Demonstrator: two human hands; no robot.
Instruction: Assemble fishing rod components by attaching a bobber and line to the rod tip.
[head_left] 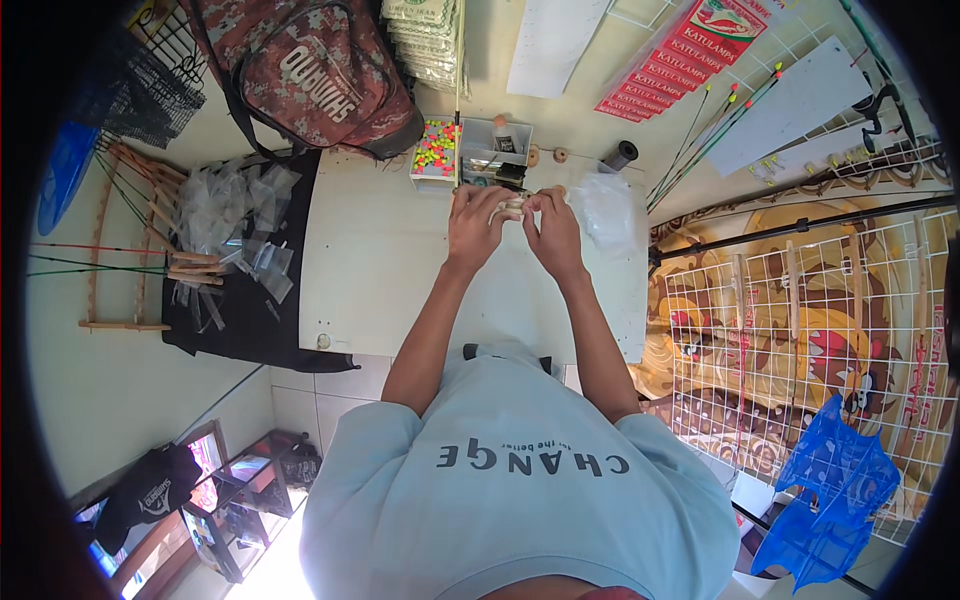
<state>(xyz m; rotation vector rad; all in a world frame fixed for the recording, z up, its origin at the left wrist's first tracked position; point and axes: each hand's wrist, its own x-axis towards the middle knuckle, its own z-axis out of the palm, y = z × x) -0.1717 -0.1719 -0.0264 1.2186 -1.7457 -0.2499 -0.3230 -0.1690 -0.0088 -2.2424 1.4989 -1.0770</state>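
A small pale object (512, 207), too small to identify, is pinched between the left hand (474, 226) and right hand (553, 230), fingers closed on it, above the white tabletop's (380, 260) far edge. Just beyond sit a tray of bright beads (435, 148) and a clear plastic bag (607, 208).

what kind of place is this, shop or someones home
Probably a small fishing tackle shop or its workbench. Slim fishing floats lean by a white wire display grid, a box of bright beads sits on the white table, and a camouflage bag hangs above.
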